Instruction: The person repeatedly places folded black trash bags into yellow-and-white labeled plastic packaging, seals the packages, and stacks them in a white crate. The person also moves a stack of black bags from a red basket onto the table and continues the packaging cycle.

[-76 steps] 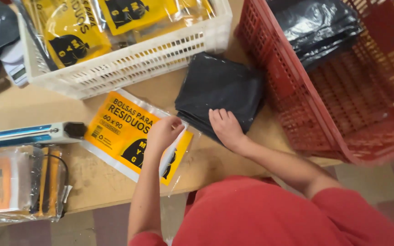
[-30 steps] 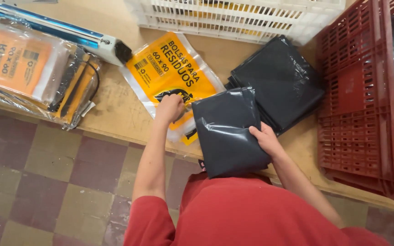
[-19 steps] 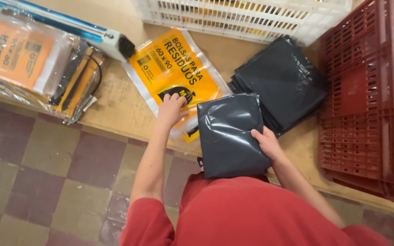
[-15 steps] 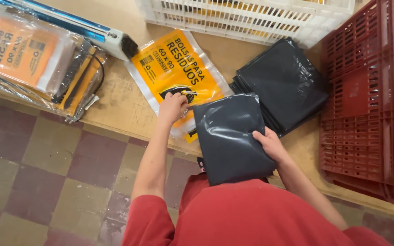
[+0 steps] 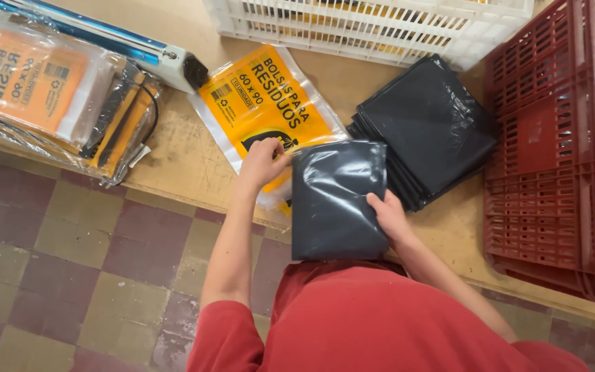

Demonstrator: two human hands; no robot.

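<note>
A folded stack of black plastic bags (image 5: 335, 200) lies at the table's near edge, partly over the open end of a clear sleeve with a yellow printed label (image 5: 263, 103). My right hand (image 5: 388, 215) grips the black stack at its right edge. My left hand (image 5: 262, 162) pinches the sleeve's open end beside the stack's upper left corner. A second, larger pile of folded black bags (image 5: 425, 127) rests just to the right on the wooden table (image 5: 173, 148).
A white slatted crate (image 5: 373, 27) holding yellow packs stands at the back. A red crate (image 5: 552, 151) with black bags fills the right side. Finished orange-labelled packs (image 5: 49, 96) and a blue-and-white heat sealer (image 5: 118, 45) lie at the left. Checkered floor shows below.
The black stack was pulled off the pile to the table's near edge, against the sleeve's open end. My left hand stays on the sleeve.
</note>
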